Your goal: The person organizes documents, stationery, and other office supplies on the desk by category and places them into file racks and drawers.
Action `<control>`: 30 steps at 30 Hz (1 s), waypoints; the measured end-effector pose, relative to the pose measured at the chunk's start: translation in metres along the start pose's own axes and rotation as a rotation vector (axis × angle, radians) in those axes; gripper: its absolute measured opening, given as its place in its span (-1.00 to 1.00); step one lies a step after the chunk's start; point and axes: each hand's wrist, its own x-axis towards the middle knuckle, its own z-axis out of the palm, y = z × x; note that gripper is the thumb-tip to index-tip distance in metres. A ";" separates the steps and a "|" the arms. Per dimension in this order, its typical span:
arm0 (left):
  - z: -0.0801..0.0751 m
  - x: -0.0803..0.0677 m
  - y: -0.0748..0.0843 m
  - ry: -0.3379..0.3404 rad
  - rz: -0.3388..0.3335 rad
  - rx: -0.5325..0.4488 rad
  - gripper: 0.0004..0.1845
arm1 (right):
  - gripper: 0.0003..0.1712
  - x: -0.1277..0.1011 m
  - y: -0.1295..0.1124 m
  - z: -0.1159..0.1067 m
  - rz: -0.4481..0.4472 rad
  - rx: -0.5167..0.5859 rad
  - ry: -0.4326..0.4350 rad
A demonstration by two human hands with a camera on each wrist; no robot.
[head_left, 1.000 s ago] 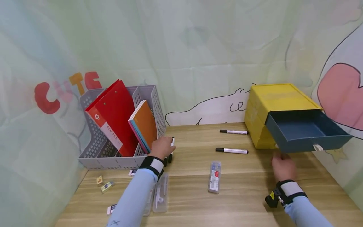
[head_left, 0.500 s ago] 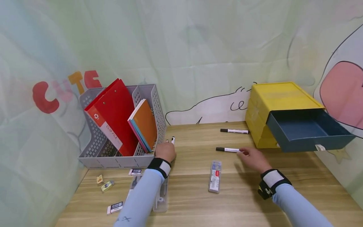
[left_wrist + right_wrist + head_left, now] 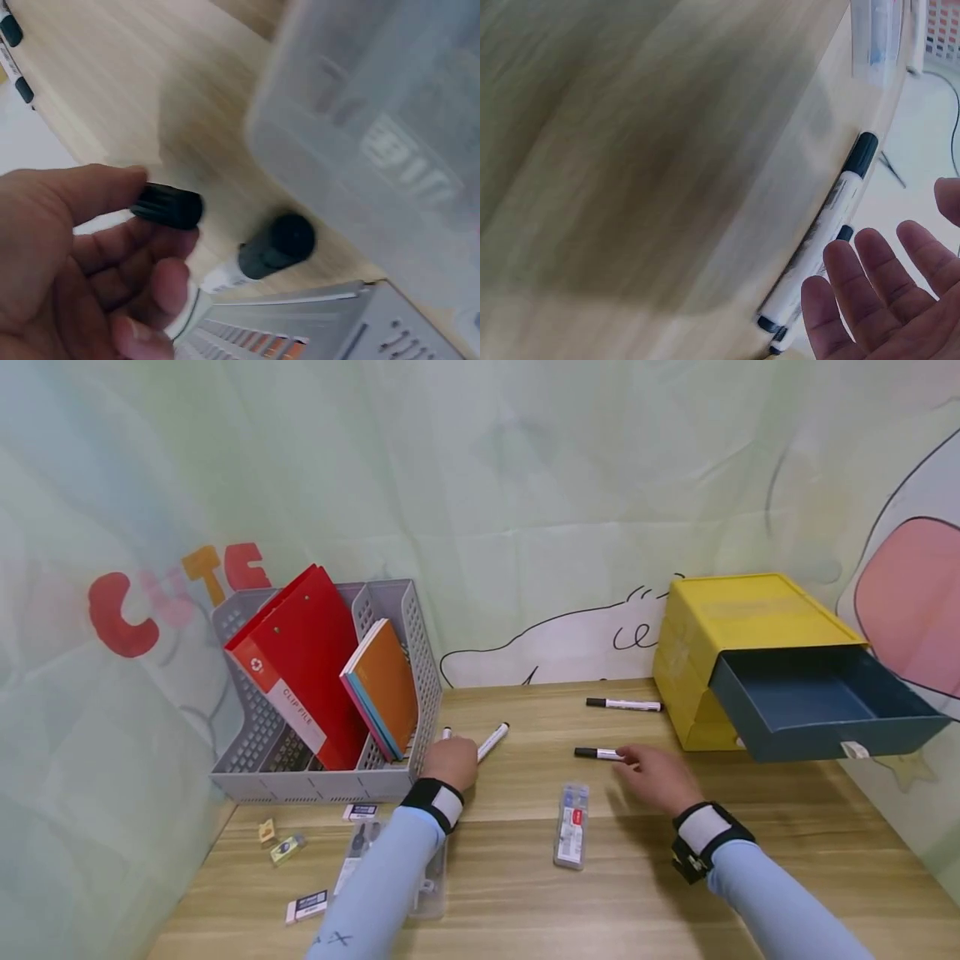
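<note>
Fingers of the left hand curled round two white black-capped markers beside a grey mesh file rack; the right hand, fingers spread, touched another marker on the wooden desk. Light, smooth barrels probably suited a mid-shaft pinch.

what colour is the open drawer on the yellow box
Dark blue: the drawer shows best in the head view.

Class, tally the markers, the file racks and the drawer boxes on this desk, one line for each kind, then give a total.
Markers: 4
Grey file racks: 1
Yellow drawer boxes: 1
Total: 6
</note>
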 end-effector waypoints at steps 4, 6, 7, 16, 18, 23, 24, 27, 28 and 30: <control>-0.005 0.002 0.008 0.043 0.115 -0.028 -0.93 | -0.50 0.005 -0.010 0.003 -0.063 -0.092 0.007; -0.007 0.002 0.014 0.080 0.201 -0.034 -0.93 | -0.46 0.006 -0.017 0.005 -0.121 -0.152 0.030; -0.007 0.002 0.017 0.097 0.249 -0.031 -0.93 | -0.44 0.006 -0.021 0.005 -0.146 -0.181 0.040; -0.024 0.000 0.044 0.141 0.533 0.075 -0.81 | -0.55 0.009 -0.051 0.008 -0.312 -0.357 -0.031; -0.026 0.000 0.047 0.155 0.563 0.082 -0.80 | -0.64 0.010 -0.055 0.008 -0.333 -0.346 -0.055; -0.031 -0.002 0.049 0.210 0.583 0.070 -0.78 | -0.82 0.010 -0.060 0.006 -0.335 -0.298 -0.073; -0.032 -0.002 0.049 0.221 0.575 0.062 -0.77 | -0.83 0.010 -0.061 0.005 -0.332 -0.302 -0.072; -0.034 -0.003 0.048 0.236 0.511 0.022 -0.64 | -0.85 0.008 -0.066 -0.004 -0.305 -0.336 -0.034; -0.034 -0.002 0.046 0.238 0.480 0.006 -0.58 | -0.85 0.008 -0.069 -0.009 -0.288 -0.342 -0.018; -0.035 -0.001 0.044 0.230 0.405 -0.013 -0.47 | -0.85 0.008 -0.073 -0.021 -0.245 -0.360 0.028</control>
